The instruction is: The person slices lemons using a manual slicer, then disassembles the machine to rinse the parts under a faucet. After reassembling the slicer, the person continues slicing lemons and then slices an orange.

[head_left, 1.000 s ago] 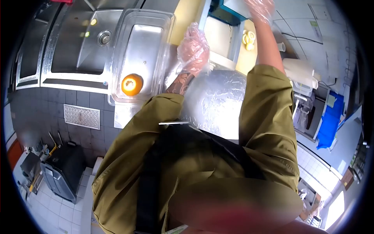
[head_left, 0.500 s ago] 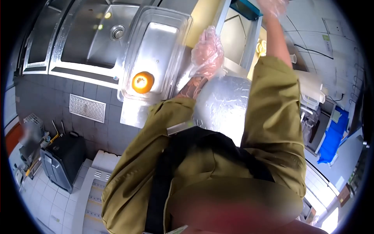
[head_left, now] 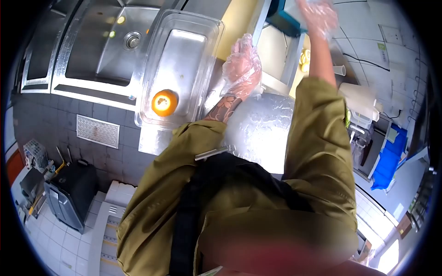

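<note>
My left hand, in a clear plastic glove, is closed above the counter, right of the clear tub; its curled fingers hide what they may hold. My right hand, also gloved, reaches to the top edge beside a teal container; its fingers are blurred, so a grip cannot be made out. In the clear rectangular tub lies an orange round fruit with a pale patch on top. A shiny, plastic-wrapped surface lies below my left hand.
Steel sinks stand at the left. Pale yellow pieces sit near my right forearm, with a white cup beside them. A black bin stands on the floor at lower left. Blue material is at the right.
The teal container has shifted downward in view and shows more of its side. My right hand is slightly lower in view. The whole view has shifted slightly; my left hand stays beside the tub.
</note>
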Motion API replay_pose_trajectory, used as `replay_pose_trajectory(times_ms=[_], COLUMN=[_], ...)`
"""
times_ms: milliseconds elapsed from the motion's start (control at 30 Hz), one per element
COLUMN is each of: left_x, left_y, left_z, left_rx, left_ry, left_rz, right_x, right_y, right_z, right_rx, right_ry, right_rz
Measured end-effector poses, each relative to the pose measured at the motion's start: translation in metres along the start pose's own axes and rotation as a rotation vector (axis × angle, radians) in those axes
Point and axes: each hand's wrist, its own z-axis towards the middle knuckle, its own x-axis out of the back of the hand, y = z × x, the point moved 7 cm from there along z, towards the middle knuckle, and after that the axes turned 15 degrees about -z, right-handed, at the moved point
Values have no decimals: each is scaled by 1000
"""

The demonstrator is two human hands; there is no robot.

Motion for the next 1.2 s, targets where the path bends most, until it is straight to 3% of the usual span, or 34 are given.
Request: replay_pose_trajectory(times_ms=[33, 67, 100, 167, 200, 233, 300, 333, 433, 533, 567, 600, 633, 667, 767, 900, 933, 967, 1033, 1100, 1133, 1167, 1200], left_x=[0, 0, 1, 5, 5, 5, 2, 4, 1, 3, 4, 3, 4, 1, 5, -1, -2, -3, -1, -1, -1, 2, 2], left_y=[-1, -1, -1, 1, 4, 5, 3, 6, 2, 3, 4, 3, 2, -1, 3, -10, -11, -15, -13, -19, -18, -13, -10], left_z=[-1, -3, -2, -1, -3, 0, -1, -2, 0, -2, -2, -2, -3, -3, -1, 2, 1, -3, -5, -12, -9, -8, -8], left_rx=[-22, -42, -66, -36, -17, -22, -22, 6, 11, 58, 39, 19, -3, 24, 17, 4, 16, 37, 67, 43, 27, 14, 2], left_ry=[3, 8, 16, -8, -22, -2, 22, 12, 9, -46, -36, -20, -5, -16, -39, 34, 63, 83, 147, 191, 182, 168, 157], left_rz=[-23, -47, -68, -49, -48, -33, -5, -27, -27, -51, -62, -72, -77, -82, -84, -139, -114, -86, -133, -291, -244, -193, -146], right_x=[-22, -25, -44, -13, 0, -75, 19, 45, 65, 45, 39, -13, 30, -19, -2, 52, 17, 26, 67, 82, 72, 59, 42], right_y=[-13, -14, -9, -16, -11, 36, 29, 25, 36, 28, 23, 11, 7, 1, -13, 0, 22, 25, 21, 28, 27, 25, 25], right_z=[26, 35, 50, 34, 11, 27, -75, -115, -170, -117, -93, -63, -25, 25, 45, -39, -53, -92, -151, -181, -174, -147, -125], right_rx=[374, 408, 379, 326, 295, -10, 75, -34, 73, 124, 133, 350, 61, 208, 180, 113, 101, 46, 95, 111, 84, 75, 28], right_ry=[410, 625, 573, 454, 647, 260, 349, 229, 316, 288, 383, 647, 26, 260, 230, 128, 474, 571, 437, 376, 395, 283, 416], right_rz=[-279, -252, -250, -250, -191, 162, 349, 178, 290, 177, 78, -485, 219, 81, 51, 143, 216, 261, 142, 328, 150, 126, 94])
